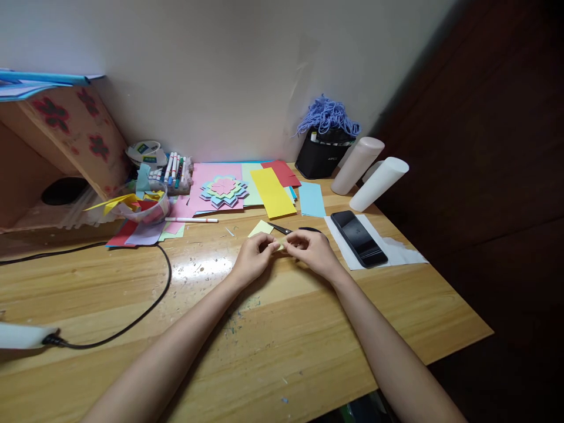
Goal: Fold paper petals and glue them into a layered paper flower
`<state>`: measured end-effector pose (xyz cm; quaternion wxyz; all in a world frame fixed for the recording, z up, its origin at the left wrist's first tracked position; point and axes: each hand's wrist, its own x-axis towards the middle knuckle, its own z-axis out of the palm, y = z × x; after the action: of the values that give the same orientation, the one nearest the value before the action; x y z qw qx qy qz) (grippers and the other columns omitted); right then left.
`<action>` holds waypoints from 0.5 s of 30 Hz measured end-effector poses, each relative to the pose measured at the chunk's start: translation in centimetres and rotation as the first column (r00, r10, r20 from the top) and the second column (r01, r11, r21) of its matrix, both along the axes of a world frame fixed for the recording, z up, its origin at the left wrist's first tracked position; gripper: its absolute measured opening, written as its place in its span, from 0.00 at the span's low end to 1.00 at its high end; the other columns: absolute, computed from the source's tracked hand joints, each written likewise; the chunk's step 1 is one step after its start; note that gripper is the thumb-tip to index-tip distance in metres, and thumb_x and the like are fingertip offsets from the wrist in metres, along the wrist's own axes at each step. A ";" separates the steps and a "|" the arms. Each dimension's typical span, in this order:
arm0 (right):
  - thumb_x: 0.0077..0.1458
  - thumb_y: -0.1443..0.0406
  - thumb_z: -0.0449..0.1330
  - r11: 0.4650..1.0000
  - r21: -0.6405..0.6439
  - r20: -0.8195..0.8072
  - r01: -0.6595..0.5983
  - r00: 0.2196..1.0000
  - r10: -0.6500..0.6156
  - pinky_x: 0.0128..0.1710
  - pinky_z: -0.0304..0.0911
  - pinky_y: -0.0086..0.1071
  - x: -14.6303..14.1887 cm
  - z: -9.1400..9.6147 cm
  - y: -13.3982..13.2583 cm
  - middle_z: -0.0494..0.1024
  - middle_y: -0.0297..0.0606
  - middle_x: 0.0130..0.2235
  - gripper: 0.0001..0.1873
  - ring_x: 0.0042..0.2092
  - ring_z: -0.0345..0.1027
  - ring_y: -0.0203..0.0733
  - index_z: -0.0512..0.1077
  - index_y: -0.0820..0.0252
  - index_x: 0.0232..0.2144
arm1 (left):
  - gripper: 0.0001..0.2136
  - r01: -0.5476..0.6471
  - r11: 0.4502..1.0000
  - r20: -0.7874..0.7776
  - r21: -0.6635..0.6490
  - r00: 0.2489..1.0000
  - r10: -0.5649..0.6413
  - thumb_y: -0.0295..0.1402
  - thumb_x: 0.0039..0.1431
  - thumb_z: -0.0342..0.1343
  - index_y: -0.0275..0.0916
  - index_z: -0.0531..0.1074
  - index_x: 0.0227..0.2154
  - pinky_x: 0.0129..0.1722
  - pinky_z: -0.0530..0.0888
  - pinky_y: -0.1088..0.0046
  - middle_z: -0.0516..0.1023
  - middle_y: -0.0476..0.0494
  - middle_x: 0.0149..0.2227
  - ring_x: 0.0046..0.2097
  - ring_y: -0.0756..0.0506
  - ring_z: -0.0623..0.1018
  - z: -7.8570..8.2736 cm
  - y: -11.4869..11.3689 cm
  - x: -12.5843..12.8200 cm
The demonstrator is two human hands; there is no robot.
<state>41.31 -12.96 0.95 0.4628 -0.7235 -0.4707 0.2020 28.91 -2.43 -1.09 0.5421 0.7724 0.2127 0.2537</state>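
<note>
Between the fingertips of both hands is a small piece of pale yellow paper [281, 245], mostly covered by the fingers. My left hand [255, 257] pinches its left side, and my right hand [312, 251] pinches the right side. Just beyond them lies a pale yellow paper square [260, 228]. A pair of scissors [282, 228] rests behind the hands, its dark handles partly hidden by my right hand. Farther back, a layered paper flower [224, 191] in pink, yellow, green and blue lies on pink sheets.
A yellow sheet [273, 192] and a light blue sheet [312, 200] lie behind the scissors. At right are a black phone [359, 238] and two white cylinders [379, 184]. A scrap tub [152, 214], a marker [191, 220] and a black cable [164, 288] occupy the left.
</note>
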 end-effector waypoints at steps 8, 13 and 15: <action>0.46 0.60 0.58 0.996 0.053 -0.141 0.072 0.988 -0.064 0.27 0.62 0.29 -0.2 -0.1 0.3 0.76 0.37 0.27 0.10 0.28 0.68 0.37 0.74 0.61 0.25 | 0.12 -0.031 0.995 0.014 -0.090 0.999 0.032 0.41 0.50 0.54 0.35 0.73 0.29 0.29 0.66 0.75 0.75 0.45 0.27 0.29 0.48 0.72 0.0 0.0 0.0; 0.45 0.59 0.59 0.995 0.017 -0.276 0.094 0.957 -0.086 0.22 0.61 0.28 -0.2 -0.5 0.5 0.75 0.37 0.24 0.11 0.24 0.67 0.36 0.74 0.62 0.25 | 0.13 -0.071 0.987 0.021 -0.147 0.997 0.075 0.41 0.48 0.55 0.35 0.74 0.27 0.30 0.67 0.74 0.76 0.44 0.27 0.30 0.47 0.73 -0.4 0.2 0.0; 0.45 0.58 0.59 0.995 0.016 -0.308 0.098 0.947 -0.088 0.22 0.62 0.27 -0.3 -0.5 0.6 0.75 0.37 0.23 0.12 0.24 0.67 0.36 0.73 0.63 0.25 | 0.13 -0.071 0.990 0.017 -0.120 0.997 0.073 0.42 0.48 0.55 0.35 0.74 0.26 0.28 0.65 0.75 0.75 0.45 0.25 0.28 0.49 0.72 -0.5 0.1 0.0</action>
<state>41.00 -12.40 0.43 0.5506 -0.6973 -0.3616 0.2826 28.91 -2.29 -1.56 0.5800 0.7276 0.2495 0.2682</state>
